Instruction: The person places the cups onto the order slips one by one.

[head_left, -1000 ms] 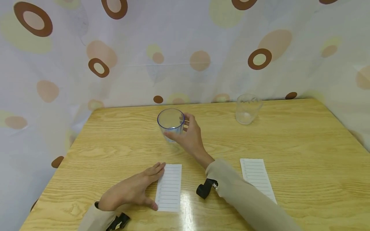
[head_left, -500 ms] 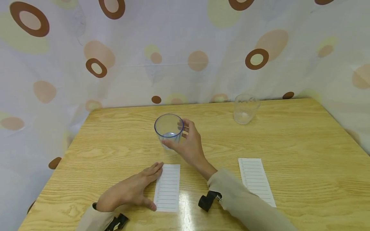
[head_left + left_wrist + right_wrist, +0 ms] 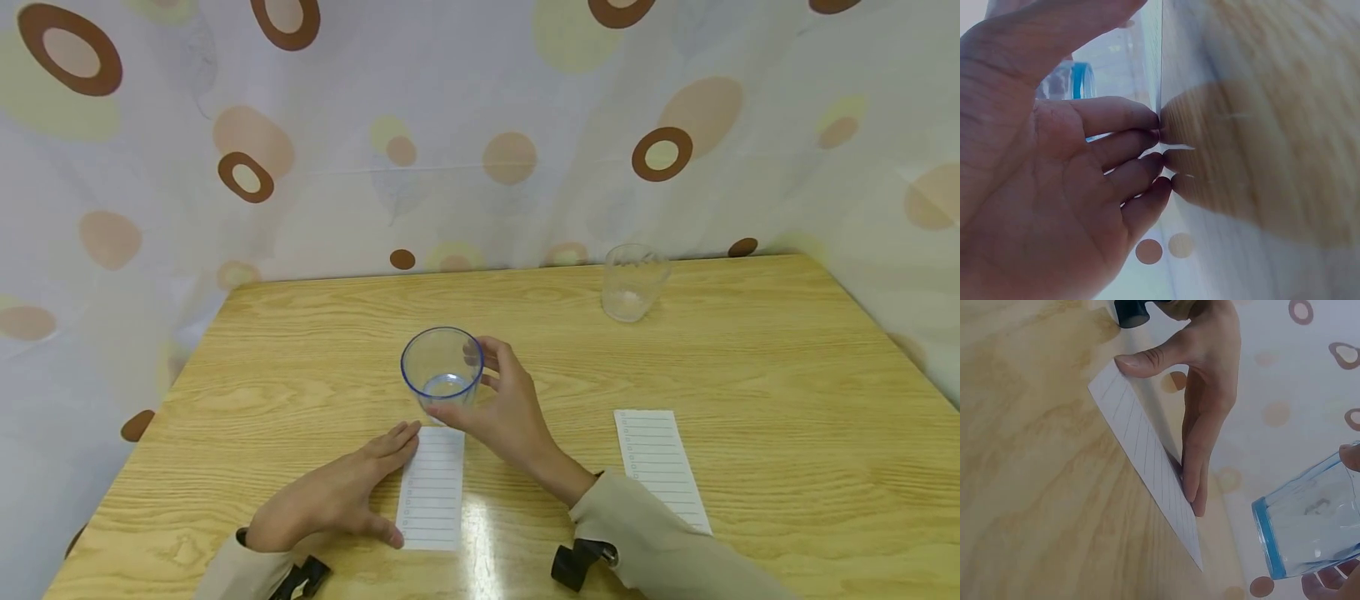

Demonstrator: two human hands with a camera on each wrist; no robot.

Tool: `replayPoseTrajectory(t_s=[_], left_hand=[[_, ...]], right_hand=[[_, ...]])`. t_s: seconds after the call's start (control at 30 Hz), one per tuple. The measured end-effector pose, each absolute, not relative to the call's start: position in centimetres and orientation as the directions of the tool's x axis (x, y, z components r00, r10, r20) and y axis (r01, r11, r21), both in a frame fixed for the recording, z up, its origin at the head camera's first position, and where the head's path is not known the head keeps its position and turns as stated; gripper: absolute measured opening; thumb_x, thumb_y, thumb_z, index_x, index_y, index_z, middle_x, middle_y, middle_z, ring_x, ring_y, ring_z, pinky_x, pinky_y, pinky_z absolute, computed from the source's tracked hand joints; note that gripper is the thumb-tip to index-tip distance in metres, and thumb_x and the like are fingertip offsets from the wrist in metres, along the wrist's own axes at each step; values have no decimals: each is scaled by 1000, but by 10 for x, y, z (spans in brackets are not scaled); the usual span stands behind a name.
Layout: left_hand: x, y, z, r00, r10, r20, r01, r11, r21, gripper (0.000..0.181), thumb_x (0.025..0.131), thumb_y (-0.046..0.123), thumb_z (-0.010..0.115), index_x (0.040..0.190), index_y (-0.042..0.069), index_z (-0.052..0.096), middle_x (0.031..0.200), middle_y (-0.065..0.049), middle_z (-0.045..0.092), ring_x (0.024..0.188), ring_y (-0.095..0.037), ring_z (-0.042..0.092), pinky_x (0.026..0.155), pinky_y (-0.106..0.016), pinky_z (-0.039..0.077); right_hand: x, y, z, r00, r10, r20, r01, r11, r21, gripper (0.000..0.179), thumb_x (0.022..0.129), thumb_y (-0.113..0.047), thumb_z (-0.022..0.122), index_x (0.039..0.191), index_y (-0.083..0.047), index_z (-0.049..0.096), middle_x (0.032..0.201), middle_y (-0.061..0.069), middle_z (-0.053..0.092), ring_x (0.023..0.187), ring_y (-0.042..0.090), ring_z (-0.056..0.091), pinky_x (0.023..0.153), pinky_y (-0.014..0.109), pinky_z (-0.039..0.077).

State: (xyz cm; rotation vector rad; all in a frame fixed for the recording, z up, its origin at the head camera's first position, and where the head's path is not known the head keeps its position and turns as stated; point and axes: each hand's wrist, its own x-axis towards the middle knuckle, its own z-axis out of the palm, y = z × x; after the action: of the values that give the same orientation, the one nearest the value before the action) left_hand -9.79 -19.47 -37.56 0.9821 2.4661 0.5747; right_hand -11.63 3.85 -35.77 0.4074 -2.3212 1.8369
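We are noticing that, since the earlier frame, the cup (image 3: 440,367) and the right grip (image 3: 512,417) are drawing nearer to the note (image 3: 433,493), while the left grip (image 3: 339,493) is keeping its place along the note's left edge. The right grip is holding the cup, curling thumb and fingers round opposite sides of its wall; we are reading this side hold as a way of keeping the cup upright and its mouth uncovered. The cup is sitting just past the note's far end, and in the wrist views it is appearing to hang above the counter (image 3: 300,367). From overhead we are not managing to tell whether its base is overlapping the note or only passing in front.

The left grip is spanning wide and clasping nothing, its fingertips meeting the note's far left corner and its thumb reaching the near left one. We are taking this spread as steadying the note while leaving its lined face showing. To the note's right, well apart, a second note (image 3: 660,454) is lying partly hidden by the right sleeve (image 3: 660,542). Beyond the note and farther right, a clear glass (image 3: 632,287) is standing, perhaps for keeping the space around the note free.
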Motion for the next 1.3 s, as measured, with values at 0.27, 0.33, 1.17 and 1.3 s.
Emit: replayPoseTrajectory(t_s=[0.27, 0.33, 1.17, 1.3], left_hand=[[-98, -195, -375, -666, 711, -225, 536, 667, 518, 111, 67, 43, 84, 146, -10, 27, 158, -22, 15, 144, -39, 15, 112, -54, 24], [-98, -195, -375, -668, 708, -228, 538, 671, 510, 111, 67, 44, 84, 147, -9, 27, 157, -23, 16, 144, -39, 16, 112, -53, 23], [-99, -197, -381, -684, 715, -142, 548, 633, 548, 104, 64, 46, 87, 144, 0, 39, 149, -26, 34, 137, -41, 33, 110, -54, 30], [-99, -197, -381, -687, 715, -132, 537, 622, 570, 102, 63, 45, 88, 142, 0, 41, 146, -26, 38, 135, -41, 36, 109, -55, 32]], right_hand=[[-97, 44, -358, -954, -160, 255, -286, 217, -933, 87, 68, -19, 89, 138, 0, 40, 132, 9, 52, 123, 24, 51, 101, 40, 46], [-93, 45, -358, -950, -173, 261, -294, 210, -932, 87, 68, -18, 89, 138, 0, 40, 132, 10, 52, 122, 25, 51, 101, 41, 46], [-67, 35, -378, -913, -323, 250, -288, 75, -955, 85, 69, -19, 88, 137, -1, 40, 134, 13, 51, 126, 26, 48, 105, 40, 42], [-64, 34, -380, -911, -337, 239, -276, 67, -959, 85, 69, -18, 88, 137, -3, 40, 135, 10, 51, 127, 25, 48, 105, 38, 42]])
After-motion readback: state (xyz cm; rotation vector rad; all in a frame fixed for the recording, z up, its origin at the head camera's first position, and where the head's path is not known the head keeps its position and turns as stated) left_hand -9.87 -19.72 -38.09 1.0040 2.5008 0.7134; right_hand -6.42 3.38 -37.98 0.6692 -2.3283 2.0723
